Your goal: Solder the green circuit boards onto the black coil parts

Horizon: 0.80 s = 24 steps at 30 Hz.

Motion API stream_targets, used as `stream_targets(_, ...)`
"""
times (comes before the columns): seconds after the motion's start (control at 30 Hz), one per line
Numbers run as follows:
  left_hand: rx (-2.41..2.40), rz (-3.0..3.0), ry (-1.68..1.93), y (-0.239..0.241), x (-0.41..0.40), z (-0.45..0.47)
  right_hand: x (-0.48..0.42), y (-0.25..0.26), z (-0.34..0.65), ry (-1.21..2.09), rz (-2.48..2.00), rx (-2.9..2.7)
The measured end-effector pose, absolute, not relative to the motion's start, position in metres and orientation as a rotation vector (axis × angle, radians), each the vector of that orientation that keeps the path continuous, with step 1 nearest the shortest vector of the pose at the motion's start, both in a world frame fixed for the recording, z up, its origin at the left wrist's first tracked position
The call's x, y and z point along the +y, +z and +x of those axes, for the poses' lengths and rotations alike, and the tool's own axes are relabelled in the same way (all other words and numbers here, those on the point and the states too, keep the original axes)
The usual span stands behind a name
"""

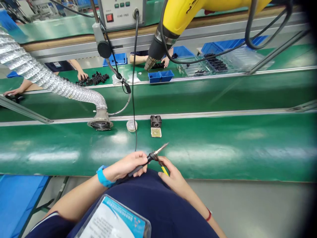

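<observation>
A long green table stretches ahead of the fingers. Far past them, a clear tray has black parts in it. The left hand grips a soldering iron. Ahead, a black iron stand holds a yellow sponge. The right hand pinches a small yellow-handled tool against the iron.

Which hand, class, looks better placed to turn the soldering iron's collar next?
Probably the right hand: it holds a yellow-handled tool, likely pliers, whose metal end seems to meet the collar. The left hand grips the black handle of the soldering iron, so it suits steadying.
</observation>
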<state>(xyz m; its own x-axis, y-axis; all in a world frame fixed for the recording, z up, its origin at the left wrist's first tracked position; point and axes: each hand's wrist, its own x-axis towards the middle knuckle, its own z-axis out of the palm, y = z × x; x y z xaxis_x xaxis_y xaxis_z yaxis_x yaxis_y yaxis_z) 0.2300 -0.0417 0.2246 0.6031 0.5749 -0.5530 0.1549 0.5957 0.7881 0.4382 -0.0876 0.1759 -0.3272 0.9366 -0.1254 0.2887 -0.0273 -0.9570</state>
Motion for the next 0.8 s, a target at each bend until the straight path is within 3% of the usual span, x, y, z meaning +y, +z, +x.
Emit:
stream_targets(0.17,1.36,1.666,0.507,0.217,-0.056,0.238,-0.091,0.168,0.437,1.388,-1.417,-1.63)
stream_targets(0.43,0.757,0.722,0.156,0.235,-0.05,0.227,-0.095,0.169,0.438,1.406,-1.186,-1.658)
stream_targets(0.7,1.37,1.662,0.491,0.22,-0.063,0.235,-0.09,0.176,0.433,1.403,-1.369,-1.659)
stream_targets(0.8,1.212,1.37,0.395,0.224,-0.06,0.228,-0.091,0.176,0.429,1.369,-1.329,-1.659)
